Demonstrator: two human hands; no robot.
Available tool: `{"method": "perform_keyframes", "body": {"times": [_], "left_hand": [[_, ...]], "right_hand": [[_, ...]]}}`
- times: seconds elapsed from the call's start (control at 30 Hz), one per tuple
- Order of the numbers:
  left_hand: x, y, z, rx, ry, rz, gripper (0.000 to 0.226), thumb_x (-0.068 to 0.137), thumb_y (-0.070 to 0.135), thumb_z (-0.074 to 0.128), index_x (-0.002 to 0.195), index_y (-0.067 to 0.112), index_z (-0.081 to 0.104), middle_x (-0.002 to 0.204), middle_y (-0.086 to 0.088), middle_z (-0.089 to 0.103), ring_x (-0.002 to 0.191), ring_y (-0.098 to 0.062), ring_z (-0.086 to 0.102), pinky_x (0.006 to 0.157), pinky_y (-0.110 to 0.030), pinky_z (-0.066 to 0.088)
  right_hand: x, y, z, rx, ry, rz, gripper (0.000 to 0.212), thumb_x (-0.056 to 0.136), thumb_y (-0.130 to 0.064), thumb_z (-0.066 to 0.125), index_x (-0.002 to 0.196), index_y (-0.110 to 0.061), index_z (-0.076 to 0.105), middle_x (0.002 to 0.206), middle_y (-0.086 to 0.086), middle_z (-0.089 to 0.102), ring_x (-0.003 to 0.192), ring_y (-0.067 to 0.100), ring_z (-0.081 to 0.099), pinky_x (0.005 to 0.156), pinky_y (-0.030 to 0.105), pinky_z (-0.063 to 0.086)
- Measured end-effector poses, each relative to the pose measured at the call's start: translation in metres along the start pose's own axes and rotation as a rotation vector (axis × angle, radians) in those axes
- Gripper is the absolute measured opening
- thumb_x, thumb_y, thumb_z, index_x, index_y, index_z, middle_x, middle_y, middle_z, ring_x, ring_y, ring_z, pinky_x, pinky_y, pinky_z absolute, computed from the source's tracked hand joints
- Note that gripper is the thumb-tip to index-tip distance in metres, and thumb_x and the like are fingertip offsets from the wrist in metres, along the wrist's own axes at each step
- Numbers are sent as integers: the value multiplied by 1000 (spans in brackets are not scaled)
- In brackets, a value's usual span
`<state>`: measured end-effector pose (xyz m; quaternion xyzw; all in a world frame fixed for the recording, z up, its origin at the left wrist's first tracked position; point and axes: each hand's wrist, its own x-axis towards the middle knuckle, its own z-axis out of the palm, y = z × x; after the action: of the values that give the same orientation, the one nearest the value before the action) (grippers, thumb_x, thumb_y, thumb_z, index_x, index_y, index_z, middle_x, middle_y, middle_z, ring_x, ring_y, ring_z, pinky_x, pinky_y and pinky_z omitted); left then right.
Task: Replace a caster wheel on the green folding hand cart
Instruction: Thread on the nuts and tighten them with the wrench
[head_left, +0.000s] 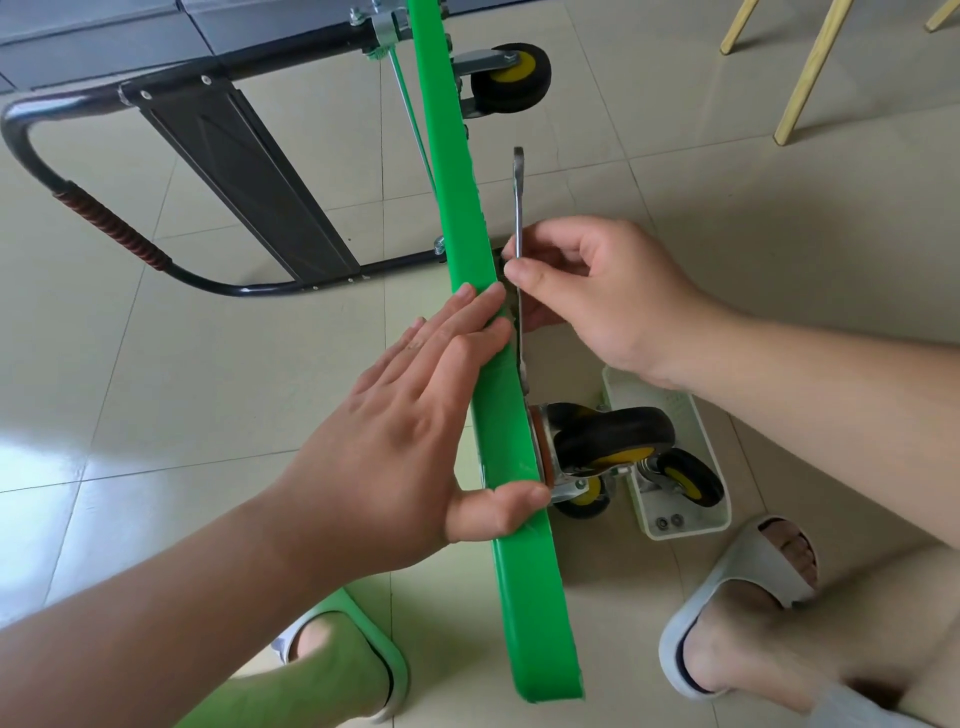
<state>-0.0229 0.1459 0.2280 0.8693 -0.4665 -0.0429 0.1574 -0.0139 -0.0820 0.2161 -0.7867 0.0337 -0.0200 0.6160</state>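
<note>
The green cart deck (530, 613) stands on edge across the tiled floor, its black handle (31, 135) folded out to the left. My left hand (410, 431) lies flat against the deck's edge, fingers straight, thumb hooked over the rim near a black-and-yellow caster (613, 441) fixed to the underside. My right hand (597, 296) pinches a silver wrench (518, 208) that runs along the deck's underside; its lower end sits just above that caster's plate. Another caster (511, 78) is mounted farther up the deck.
A white tray (675, 530) on the floor by the deck holds a loose caster (685, 480) and small nuts. My feet in slippers rest at the bottom, one on each side of the deck. Wooden chair legs (810, 73) stand at the upper right.
</note>
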Motion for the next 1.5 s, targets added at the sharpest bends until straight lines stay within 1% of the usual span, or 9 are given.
{"method": "perform_keyframes", "body": {"times": [0.13, 0.3, 0.47, 0.57, 0.7, 0.8, 1.0, 1.13, 1.5], "left_hand": [[-1, 0, 0, -14, -1, -9, 105, 90, 90, 37, 159, 11, 31, 176, -2, 16, 164, -13, 7, 132, -46, 19], [0, 1, 0, -7, -10, -6, 104, 89, 89, 38, 159, 12, 30, 176, -3, 16, 164, -12, 6, 132, -41, 16], [0, 2, -2, 13, -15, -14, 106, 89, 91, 35, 159, 11, 30, 177, -2, 15, 164, -12, 4, 131, -34, 8], [0, 2, -2, 15, -16, -13, 105, 90, 91, 35, 159, 12, 30, 176, -2, 15, 163, -12, 4, 131, -35, 10], [0, 2, -3, 49, -16, -14, 105, 89, 92, 33, 159, 13, 29, 176, -1, 14, 163, -11, 4, 133, -33, 6], [0, 2, -4, 93, -7, -9, 108, 89, 93, 32, 158, 9, 34, 176, -3, 19, 163, -14, 9, 134, -35, 7], [1, 2, -4, 118, 14, 1, 109, 89, 92, 33, 154, 6, 41, 172, -7, 28, 162, -20, 20, 133, -44, 17], [2, 2, -3, 83, -3, -10, 109, 87, 93, 34, 157, 9, 37, 174, -4, 23, 163, -17, 15, 134, -40, 13], [0, 1, -4, 69, -3, -25, 110, 87, 94, 35, 160, 12, 30, 174, 4, 17, 163, -12, 11, 133, -29, 7]], "right_hand": [[11, 6, 5, 216, -48, 401, 17, 102, -12, 60, 107, 1, 69, 80, 7, 76, 71, 17, 73, 71, 26, 62], [11, 20, 10, 391, -77, 773, 11, 102, -6, 59, 93, -2, 65, 68, 9, 74, 73, 22, 72, 78, 33, 65], [8, 25, 13, 473, -49, 903, 16, 104, -5, 53, 91, -3, 62, 61, 9, 71, 59, 17, 70, 59, 25, 62], [8, 19, 6, 455, 72, 785, 11, 103, -3, 56, 93, -2, 60, 65, 10, 73, 56, 19, 73, 59, 29, 64], [7, -2, -9, 269, 143, 441, 10, 101, -8, 59, 103, 0, 66, 93, 14, 74, 83, 27, 78, 76, 35, 64], [-5, -20, -16, 210, 102, 99, 8, 100, -7, 63, 106, -3, 66, 90, 7, 69, 81, 17, 74, 76, 33, 63], [-32, -34, -26, -162, -88, -384, 16, 98, -11, 66, 111, -3, 65, 99, 9, 69, 96, 26, 71, 87, 45, 60], [-42, -34, -24, -245, -136, -477, 17, 96, -11, 68, 109, -1, 67, 105, 8, 69, 99, 24, 70, 86, 39, 61], [-33, -22, -15, -173, -104, -396, 17, 96, -6, 68, 113, -5, 67, 104, 5, 72, 100, 21, 70, 90, 37, 60]]}}
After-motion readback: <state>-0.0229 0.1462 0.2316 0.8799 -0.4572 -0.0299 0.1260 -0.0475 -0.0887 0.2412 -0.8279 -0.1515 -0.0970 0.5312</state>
